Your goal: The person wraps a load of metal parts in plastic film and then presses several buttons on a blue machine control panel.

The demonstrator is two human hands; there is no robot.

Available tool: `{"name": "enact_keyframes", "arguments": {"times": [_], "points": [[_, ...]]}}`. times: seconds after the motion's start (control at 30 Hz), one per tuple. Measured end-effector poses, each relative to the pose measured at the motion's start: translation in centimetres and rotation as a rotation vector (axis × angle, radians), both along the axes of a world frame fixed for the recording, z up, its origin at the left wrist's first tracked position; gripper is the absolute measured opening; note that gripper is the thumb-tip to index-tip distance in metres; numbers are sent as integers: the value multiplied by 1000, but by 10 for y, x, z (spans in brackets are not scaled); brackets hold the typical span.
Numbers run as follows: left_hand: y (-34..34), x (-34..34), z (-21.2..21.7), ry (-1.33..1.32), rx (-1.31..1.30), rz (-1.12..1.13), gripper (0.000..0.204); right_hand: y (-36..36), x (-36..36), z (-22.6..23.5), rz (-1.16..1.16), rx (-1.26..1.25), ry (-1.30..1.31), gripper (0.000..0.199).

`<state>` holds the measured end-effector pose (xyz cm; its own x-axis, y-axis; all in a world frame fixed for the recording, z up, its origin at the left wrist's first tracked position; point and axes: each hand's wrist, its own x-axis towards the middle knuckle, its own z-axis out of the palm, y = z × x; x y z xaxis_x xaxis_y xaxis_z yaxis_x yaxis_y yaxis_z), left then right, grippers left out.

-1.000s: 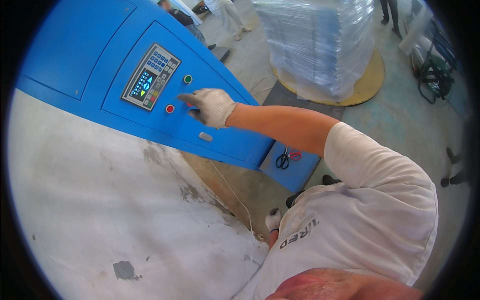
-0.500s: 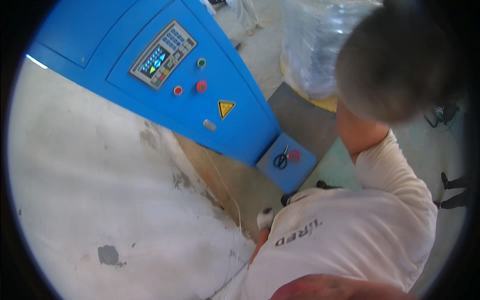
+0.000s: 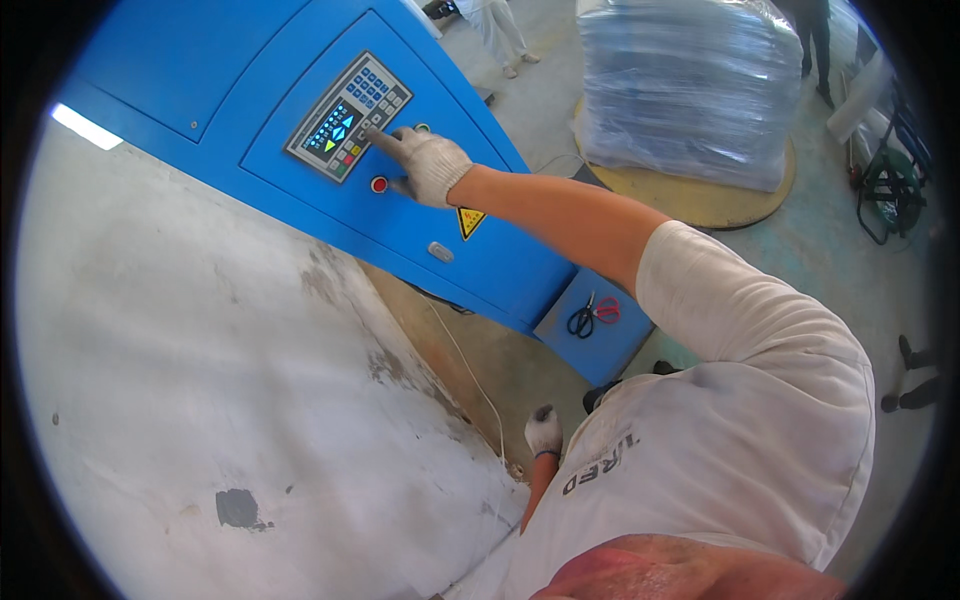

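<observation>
My right hand (image 3: 428, 166), in a whitish knit glove with grey fingers, reaches to the front of a blue machine cabinet (image 3: 500, 270). Its index finger is stretched to the lower right edge of a control panel (image 3: 366, 90) with a lit screen and keys; whether it presses a key I cannot tell. The thumb is near a red push button (image 3: 379, 185). Behind the hand a green button (image 3: 423, 128) is partly hidden, and a yellow warning triangle (image 3: 470, 224) shows below the wrist. My left hand (image 3: 543, 430), gloved too, hangs low beside my body; its fingers are not clear.
Black-handled scissors (image 3: 581, 320) and a red-handled pair (image 3: 608, 311) lie on a low blue ledge (image 3: 590, 355). A film-wrapped load (image 3: 690, 100) stands on a round yellow platform (image 3: 700, 203). A pale wall (image 3: 220, 330) rises at left. Other people's legs (image 3: 492, 35) show far back.
My right hand has moved from close before the camera at upper right, where it was a dark blur, out to the control panel. The left hand still hangs low. The view has shifted slightly.
</observation>
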<state>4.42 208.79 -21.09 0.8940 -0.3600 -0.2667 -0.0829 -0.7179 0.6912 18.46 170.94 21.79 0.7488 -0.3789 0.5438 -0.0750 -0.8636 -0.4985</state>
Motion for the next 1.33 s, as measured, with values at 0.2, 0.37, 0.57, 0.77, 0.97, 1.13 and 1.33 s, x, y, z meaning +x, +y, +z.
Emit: {"name": "enact_keyframes", "arguments": {"times": [0.2,0.37,0.57,0.77,0.97,1.13,1.33], "points": [[78,-24,-102,130,81,58,33,-4,9,-13,-61,-5,-167,80],[106,-24,-154,201,59,75,33,-10,14,-26,-56,-31,-206,78],[64,0,-120,81,10,22,35,-9,7,-19,-52,23,-129,77],[8,8,-37,43,-124,3,35,-21,3,-17,-19,62,-97,79],[11,-2,-32,-4,-69,28,31,-24,-13,-30,19,54,-64,79],[57,8,-114,38,-19,-4,32,-13,-20,-47,46,48,-76,76],[55,13,-134,86,28,-24,34,-10,-39,-75,37,52,-65,74]]}}
